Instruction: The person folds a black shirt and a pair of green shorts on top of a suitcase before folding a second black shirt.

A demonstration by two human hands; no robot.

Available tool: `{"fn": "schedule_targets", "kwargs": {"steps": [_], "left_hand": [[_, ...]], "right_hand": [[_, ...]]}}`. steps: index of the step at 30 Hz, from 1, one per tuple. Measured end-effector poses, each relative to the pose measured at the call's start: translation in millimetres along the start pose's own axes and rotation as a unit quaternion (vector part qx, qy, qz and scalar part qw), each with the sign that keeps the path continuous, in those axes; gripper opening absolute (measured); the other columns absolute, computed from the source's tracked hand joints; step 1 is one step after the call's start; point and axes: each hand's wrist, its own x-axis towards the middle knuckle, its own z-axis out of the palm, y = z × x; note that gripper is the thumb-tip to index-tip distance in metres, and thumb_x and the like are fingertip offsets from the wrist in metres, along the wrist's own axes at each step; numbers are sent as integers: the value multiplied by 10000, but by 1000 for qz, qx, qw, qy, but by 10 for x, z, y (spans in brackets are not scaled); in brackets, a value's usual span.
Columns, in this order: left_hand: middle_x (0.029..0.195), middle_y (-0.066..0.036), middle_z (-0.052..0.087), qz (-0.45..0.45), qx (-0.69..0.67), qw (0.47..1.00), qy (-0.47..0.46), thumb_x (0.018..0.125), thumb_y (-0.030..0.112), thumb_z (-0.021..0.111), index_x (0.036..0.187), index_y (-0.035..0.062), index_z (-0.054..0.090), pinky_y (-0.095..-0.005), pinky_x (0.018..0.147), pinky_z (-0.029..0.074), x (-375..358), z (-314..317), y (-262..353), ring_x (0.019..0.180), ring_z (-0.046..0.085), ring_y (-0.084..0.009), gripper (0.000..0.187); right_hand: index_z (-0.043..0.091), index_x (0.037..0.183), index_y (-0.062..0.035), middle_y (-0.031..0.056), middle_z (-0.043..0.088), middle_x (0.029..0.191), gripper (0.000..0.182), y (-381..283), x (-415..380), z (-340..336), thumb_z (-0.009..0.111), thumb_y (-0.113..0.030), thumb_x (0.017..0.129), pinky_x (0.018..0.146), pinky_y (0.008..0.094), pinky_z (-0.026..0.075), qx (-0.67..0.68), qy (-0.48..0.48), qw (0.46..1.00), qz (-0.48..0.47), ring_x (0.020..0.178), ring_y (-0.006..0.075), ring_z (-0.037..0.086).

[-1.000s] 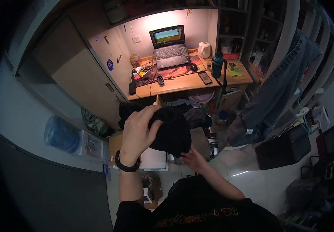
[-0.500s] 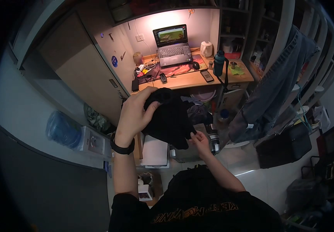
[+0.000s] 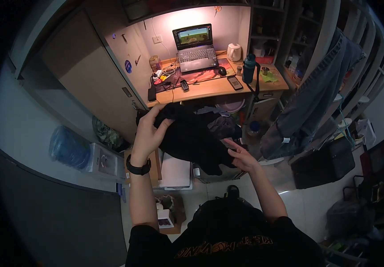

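Observation:
A black piece of clothing [image 3: 194, 135] hangs in front of me at chest height. My left hand [image 3: 147, 133], with a black band on the wrist, grips its upper left edge. My right hand [image 3: 241, 156] is under the cloth's lower right part, fingers spread and touching it. The garment covers part of a chair piled with clothes [image 3: 221, 124] behind it.
A wooden desk [image 3: 216, 86] at the back holds a lit laptop [image 3: 193, 44], a phone, a kettle and a teal bottle [image 3: 249, 69]. Jeans [image 3: 316, 93] hang at the right. A water jug [image 3: 69, 149] stands left, boxes [image 3: 174, 171] on the floor.
My left hand has pulled the cloth's edge left and lower, spreading the garment wider. My right hand has moved right and its fingers have spread open under the cloth.

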Motion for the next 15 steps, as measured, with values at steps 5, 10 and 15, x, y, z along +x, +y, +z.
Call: {"fn": "schedule_targets", "kwargs": {"steps": [5, 10, 15], "left_hand": [[985, -114, 722, 35, -6, 999, 6, 930, 111, 708, 1210, -17, 628, -256, 654, 510, -44, -50, -137, 851, 672, -144, 318], [1062, -102, 720, -16, -14, 1000, 4, 940, 113, 708, 1219, -3, 622, -314, 889, 506, -180, -160, -605, 994, 652, -164, 314], [1274, -123, 652, -121, -151, 980, -36, 966, 203, 720, 1382, -33, 531, -319, 1017, 457, -345, -116, -1654, 1183, 588, -186, 515]], "right_hand": [[490, 1502, -114, 65, 542, 1458, 588, -25, -207, -16, 720, -124, 962, 1081, 335, 451, 13, -8, 999, 28, 1292, 183, 553], [524, 1455, -75, 63, 648, 1299, 632, -489, -438, -7, 792, -69, 884, 1027, 303, 492, -264, 102, 951, -125, 1144, 151, 628], [719, 1247, -73, 25, 699, 1053, 443, -962, -375, 132, 850, -70, 824, 857, 229, 511, -301, 173, 929, -127, 905, 82, 625]]}}
